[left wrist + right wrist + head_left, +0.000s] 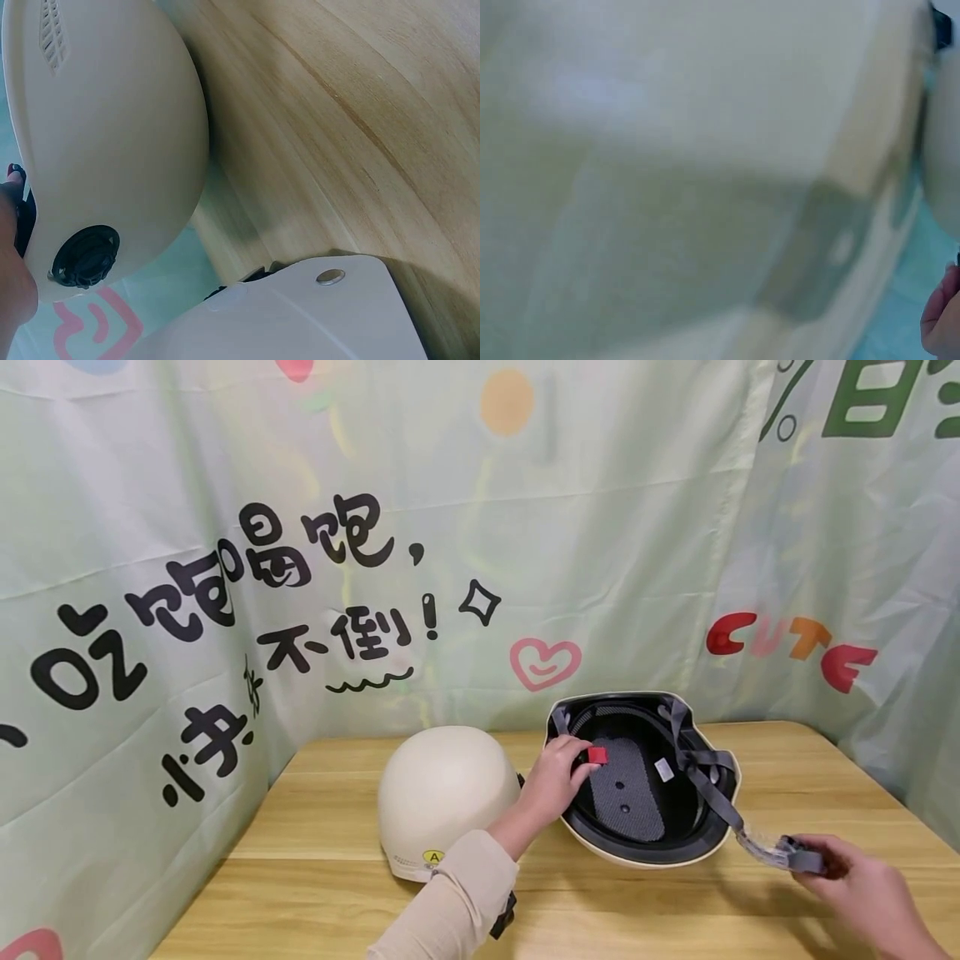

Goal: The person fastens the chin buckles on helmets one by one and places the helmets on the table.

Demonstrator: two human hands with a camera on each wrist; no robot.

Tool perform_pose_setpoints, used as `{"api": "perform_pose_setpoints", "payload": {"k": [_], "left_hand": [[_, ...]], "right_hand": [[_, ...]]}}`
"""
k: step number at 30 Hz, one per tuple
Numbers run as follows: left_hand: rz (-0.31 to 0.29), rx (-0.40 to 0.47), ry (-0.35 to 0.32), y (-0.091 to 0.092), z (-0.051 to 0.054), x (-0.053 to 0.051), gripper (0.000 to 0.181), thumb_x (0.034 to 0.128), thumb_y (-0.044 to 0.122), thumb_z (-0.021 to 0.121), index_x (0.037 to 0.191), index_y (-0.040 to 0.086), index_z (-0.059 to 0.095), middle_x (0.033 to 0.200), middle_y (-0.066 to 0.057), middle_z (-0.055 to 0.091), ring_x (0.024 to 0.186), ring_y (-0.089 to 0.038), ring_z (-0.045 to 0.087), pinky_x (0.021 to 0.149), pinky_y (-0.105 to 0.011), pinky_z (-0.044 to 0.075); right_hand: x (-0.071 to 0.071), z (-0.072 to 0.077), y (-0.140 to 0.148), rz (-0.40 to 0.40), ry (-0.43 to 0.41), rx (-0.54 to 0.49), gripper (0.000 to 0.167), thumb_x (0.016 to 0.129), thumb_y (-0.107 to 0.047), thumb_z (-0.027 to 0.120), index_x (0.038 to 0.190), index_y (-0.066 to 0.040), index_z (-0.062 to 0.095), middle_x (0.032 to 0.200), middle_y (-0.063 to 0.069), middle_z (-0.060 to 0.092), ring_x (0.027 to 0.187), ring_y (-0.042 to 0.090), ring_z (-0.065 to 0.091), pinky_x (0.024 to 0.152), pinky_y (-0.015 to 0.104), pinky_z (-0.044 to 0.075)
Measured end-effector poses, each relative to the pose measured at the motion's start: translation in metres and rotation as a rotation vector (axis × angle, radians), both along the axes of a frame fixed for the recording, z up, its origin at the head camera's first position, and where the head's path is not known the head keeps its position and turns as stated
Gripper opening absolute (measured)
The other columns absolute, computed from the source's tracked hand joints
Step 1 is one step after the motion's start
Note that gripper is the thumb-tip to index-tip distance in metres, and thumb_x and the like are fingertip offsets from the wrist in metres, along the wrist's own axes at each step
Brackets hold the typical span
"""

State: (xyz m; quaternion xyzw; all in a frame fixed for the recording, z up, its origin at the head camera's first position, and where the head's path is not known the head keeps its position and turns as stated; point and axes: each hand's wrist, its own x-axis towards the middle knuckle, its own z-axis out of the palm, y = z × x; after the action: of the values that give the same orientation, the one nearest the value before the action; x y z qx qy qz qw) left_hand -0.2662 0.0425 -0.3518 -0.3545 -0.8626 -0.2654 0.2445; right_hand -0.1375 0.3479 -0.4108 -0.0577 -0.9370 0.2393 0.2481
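Note:
An upturned helmet (722,839) shows its black padded lining and grey straps in the head view. My left hand (551,781) reaches over its near left rim and pinches a small red buckle tab (597,755). Off to the right, my right hand (862,881) grips a grey buckle (806,858) at the end of the chin strap (716,800), which is drawn out past the rim. In the left wrist view a black dial (86,256) shows on the helmet's outer shell, with part of the left hand (13,277) at the edge. The right hand's fingertips are partly hidden.
A second cream helmet (450,793) stands dome up just left, bearing a yellow label (433,857); a black piece (504,916) lies by its lower right. Both rest on a wooden table (300,893). A printed curtain (615,568) hangs behind and beside.

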Motion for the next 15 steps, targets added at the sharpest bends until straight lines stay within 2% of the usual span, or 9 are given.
{"api": "perform_pose_setpoints", "payload": {"k": [3, 8, 9, 12, 15], "left_hand": [[0.0, 0.0, -0.011, 0.0, 0.0, 0.0, 0.026, 0.0886, 0.02, 0.062, 0.109, 0.004, 0.064, 0.106, -0.006, 0.064, 0.102, -0.017, 0.06, 0.09, -0.019, 0.048], [-0.001, -0.002, -0.009, 0.001, -0.001, -0.001, 0.026, 0.0886, 0.02, 0.062, 0.109, 0.004, 0.064, 0.105, -0.006, 0.064, 0.101, -0.017, 0.06, 0.089, -0.019, 0.048], [-0.001, -0.001, -0.007, 0.001, -0.001, -0.001, 0.026, 0.0885, 0.02, 0.062, 0.109, 0.004, 0.064, 0.105, -0.006, 0.064, 0.101, -0.017, 0.06, 0.089, -0.019, 0.048], [-0.002, 0.004, -0.004, 0.001, -0.001, -0.002, 0.026, 0.0883, 0.02, 0.062, 0.108, 0.004, 0.065, 0.104, -0.006, 0.064, 0.1, -0.016, 0.06, 0.089, -0.019, 0.048], [-0.003, 0.011, -0.006, 0.001, -0.001, -0.002, 0.026, 0.0883, 0.02, 0.062, 0.108, 0.004, 0.065, 0.104, -0.006, 0.064, 0.1, -0.017, 0.06, 0.089, -0.019, 0.048]], "right_hand": [[-0.001, 0.014, 0.006, -0.017, 0.008, 0.033, 0.028, 0.067, 0.005, 0.074, 0.092, 0.008, 0.064, 0.073, 0.022, 0.063, 0.055, -0.013, 0.031, 0.045, 0.018, 0.034], [-0.005, 0.034, 0.018, 0.006, 0.106, 0.095, 0.029, 0.064, 0.008, 0.072, 0.092, 0.008, 0.064, 0.069, 0.021, 0.062, 0.056, -0.017, 0.029, 0.044, 0.017, 0.032], [-0.007, 0.037, 0.02, 0.004, 0.132, 0.084, 0.026, 0.066, 0.006, 0.073, 0.092, 0.001, 0.066, 0.068, 0.014, 0.062, 0.055, -0.017, 0.029, 0.044, 0.017, 0.032], [-0.01, 0.054, 0.02, 0.043, 0.169, 0.091, 0.027, 0.067, 0.008, 0.073, 0.093, 0.002, 0.066, 0.067, 0.011, 0.061, 0.056, -0.016, 0.03, 0.043, 0.017, 0.03], [-0.012, 0.069, 0.018, 0.113, 0.212, 0.11, 0.027, 0.067, 0.001, 0.078, 0.091, -0.001, 0.067, 0.072, -0.018, 0.057, 0.058, -0.018, 0.034, 0.045, 0.013, 0.033]]}}
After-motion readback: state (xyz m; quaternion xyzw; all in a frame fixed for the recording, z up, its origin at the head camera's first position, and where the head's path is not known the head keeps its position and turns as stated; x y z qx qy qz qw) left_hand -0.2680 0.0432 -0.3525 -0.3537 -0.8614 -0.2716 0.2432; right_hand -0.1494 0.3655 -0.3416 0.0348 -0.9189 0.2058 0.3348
